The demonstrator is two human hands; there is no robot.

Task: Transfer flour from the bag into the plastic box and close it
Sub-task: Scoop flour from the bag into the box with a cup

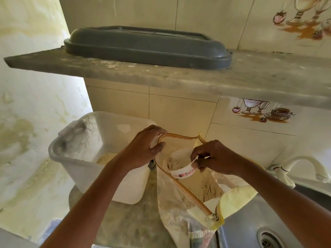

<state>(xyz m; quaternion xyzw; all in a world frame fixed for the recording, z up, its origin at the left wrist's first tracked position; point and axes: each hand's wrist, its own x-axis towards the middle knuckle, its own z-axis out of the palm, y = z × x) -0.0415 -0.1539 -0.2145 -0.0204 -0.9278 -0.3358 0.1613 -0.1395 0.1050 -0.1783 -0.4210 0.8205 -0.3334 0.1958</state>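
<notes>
A clear zippered flour bag (180,208) stands open on the counter, flour visible inside. My left hand (145,149) grips the bag's zipper rim and holds the mouth open. My right hand (213,158) pinches the rim of a small white bowl (181,171) with a flower band, inside the bag's mouth above the flour. To the left stands the translucent plastic box (100,158), open, with a little flour at its bottom and dust on its walls. Its grey lid (148,47) lies on the stone shelf above.
A stone shelf (250,81) juts out overhead, close above the box and bag. A steel sink (268,230) with a drain and a white tap (302,167) lies at the right. The counter (125,221) is dusted with flour. Tiled wall behind.
</notes>
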